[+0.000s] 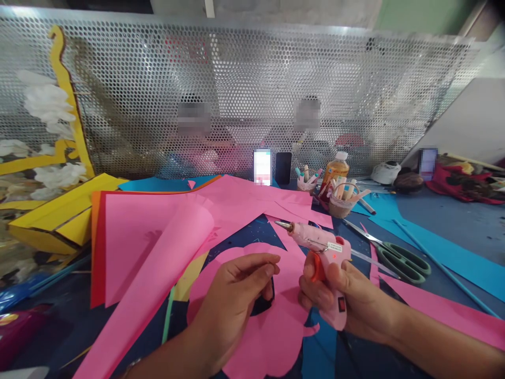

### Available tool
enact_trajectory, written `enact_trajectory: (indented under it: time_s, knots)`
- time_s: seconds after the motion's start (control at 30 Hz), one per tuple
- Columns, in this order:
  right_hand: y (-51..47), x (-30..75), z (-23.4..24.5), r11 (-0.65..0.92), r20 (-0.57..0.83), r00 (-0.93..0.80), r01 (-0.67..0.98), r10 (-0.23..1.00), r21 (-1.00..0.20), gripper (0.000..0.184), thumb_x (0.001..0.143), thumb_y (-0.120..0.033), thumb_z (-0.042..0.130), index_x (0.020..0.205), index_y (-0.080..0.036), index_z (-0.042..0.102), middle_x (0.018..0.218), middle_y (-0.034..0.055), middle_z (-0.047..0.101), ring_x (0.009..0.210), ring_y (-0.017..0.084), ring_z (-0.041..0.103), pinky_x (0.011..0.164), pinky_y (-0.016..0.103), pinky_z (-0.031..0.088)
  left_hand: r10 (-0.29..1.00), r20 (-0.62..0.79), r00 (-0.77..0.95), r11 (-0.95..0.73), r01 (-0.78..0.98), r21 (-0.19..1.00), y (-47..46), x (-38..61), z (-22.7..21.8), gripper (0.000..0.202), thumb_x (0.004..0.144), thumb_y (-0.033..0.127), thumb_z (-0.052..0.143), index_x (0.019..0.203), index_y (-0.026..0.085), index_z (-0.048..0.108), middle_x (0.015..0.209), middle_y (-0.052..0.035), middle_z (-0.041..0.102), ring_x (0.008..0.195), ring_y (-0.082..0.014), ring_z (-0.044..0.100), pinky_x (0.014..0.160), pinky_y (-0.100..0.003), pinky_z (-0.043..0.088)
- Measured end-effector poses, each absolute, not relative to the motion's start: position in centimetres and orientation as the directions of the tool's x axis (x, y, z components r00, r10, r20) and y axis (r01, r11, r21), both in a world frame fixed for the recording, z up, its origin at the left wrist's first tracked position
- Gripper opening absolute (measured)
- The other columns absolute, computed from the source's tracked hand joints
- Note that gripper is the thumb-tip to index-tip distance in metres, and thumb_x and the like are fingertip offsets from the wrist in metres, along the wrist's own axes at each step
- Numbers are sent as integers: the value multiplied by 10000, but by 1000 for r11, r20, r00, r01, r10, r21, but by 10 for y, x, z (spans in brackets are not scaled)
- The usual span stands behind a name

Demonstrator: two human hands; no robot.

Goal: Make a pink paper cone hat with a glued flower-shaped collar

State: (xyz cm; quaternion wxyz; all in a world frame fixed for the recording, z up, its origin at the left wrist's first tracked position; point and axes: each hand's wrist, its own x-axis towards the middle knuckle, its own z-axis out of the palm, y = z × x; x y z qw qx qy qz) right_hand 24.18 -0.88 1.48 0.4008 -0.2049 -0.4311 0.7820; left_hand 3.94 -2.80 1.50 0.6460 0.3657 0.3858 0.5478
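My right hand (335,287) is wrapped round a pink hot glue gun (325,242), fingers at its orange trigger. The metal nozzle points up and left, and a clear glue stick (373,261) juts from the back. My left hand (248,281) is closed, thumb and fingertips pressed together; whatever they may hold is hidden. It hovers over a large pink paper flower shape (272,347) with scalloped edges. A dark patch (263,305) shows beneath my left fingers, and I cannot tell if it is a hole or a separate piece.
A rolled pink sheet (158,279) lies left over stacked coloured paper (130,221). Green-handled scissors (394,252) rest on the right near blue paper strips (469,263). Behind stand a marker basket (342,205), a drink bottle (337,168), two phones (283,167) and a perforated metal panel (252,79).
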Motion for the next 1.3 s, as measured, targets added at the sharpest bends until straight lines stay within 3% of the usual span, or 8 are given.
enact_trajectory:
  time_s: [0.17, 0.3, 0.37, 0.47, 0.63, 0.9, 1.07, 1.3]
  knots:
    - [-8, 243, 13, -309, 33, -606, -451, 795, -837, 447, 797, -600, 828, 906, -173, 749, 580, -43, 532, 570, 96, 466, 713, 275, 457, 988, -74, 133, 116, -347, 931, -26, 37, 15, 257, 679, 376, 924, 697, 167, 775, 622, 7, 591, 604, -98, 505, 615, -247, 376]
    - [-7, 245, 12, -311, 46, -628, -445, 777, -840, 468, 800, -623, 813, 932, -180, 742, 592, -46, 528, 588, 100, 477, 726, 279, 457, 978, -94, 189, 159, -369, 916, -25, 35, 11, 317, 591, 344, 977, 627, 162, 721, 605, 28, 551, 587, -80, 441, 577, -231, 323]
    - [-7, 245, 12, -311, 53, -632, -451, 774, -836, 459, 812, -620, 804, 936, -183, 740, 594, -46, 530, 588, 99, 472, 733, 283, 455, 974, -105, 200, 176, -385, 906, -26, 34, 10, 324, 577, 322, 987, 624, 161, 709, 609, 33, 546, 584, -73, 431, 569, -225, 309]
    - [-6, 245, 12, -307, 65, -632, -462, 773, -832, 452, 817, -618, 801, 930, -184, 745, 594, -48, 527, 579, 95, 457, 726, 280, 445, 971, -40, 234, 128, -376, 918, -27, 34, 9, 295, 678, 365, 940, 646, 161, 730, 629, 10, 588, 606, -90, 496, 603, -235, 365]
    - [-6, 244, 12, -311, 73, -632, -475, 771, -823, 445, 818, -613, 803, 928, -184, 754, 588, -48, 535, 563, 86, 445, 705, 271, 433, 960, 37, 276, 77, -391, 917, -27, 36, 8, 251, 808, 436, 844, 838, 188, 819, 740, -29, 681, 651, -125, 618, 681, -273, 460]
    - [-7, 246, 9, -325, -25, -624, -371, 781, -870, 394, 733, -421, 911, 954, -155, 722, 637, -9, 628, 608, 114, 551, 653, 269, 416, 982, -68, 176, 141, -442, 886, -26, 37, 11, 331, 557, 264, 999, 635, 165, 694, 633, 37, 590, 566, -77, 537, 571, -215, 387]
    - [-6, 247, 10, -325, -40, -640, -334, 767, -885, 367, 728, -399, 902, 896, -143, 700, 655, 4, 634, 619, 122, 566, 638, 271, 417, 982, -13, 190, 86, -382, 920, -27, 35, 13, 319, 723, 466, 903, 787, 172, 795, 659, -12, 649, 620, -119, 603, 641, -250, 455]
    - [-3, 249, 11, -328, -47, -601, -367, 798, -871, 350, 747, -369, 873, 963, -164, 689, 645, -10, 627, 598, 115, 530, 628, 271, 391, 929, 61, 364, 97, -401, 911, -32, 35, 1, 145, 792, 325, 848, 818, 193, 794, 684, -12, 654, 580, -106, 604, 615, -242, 471]
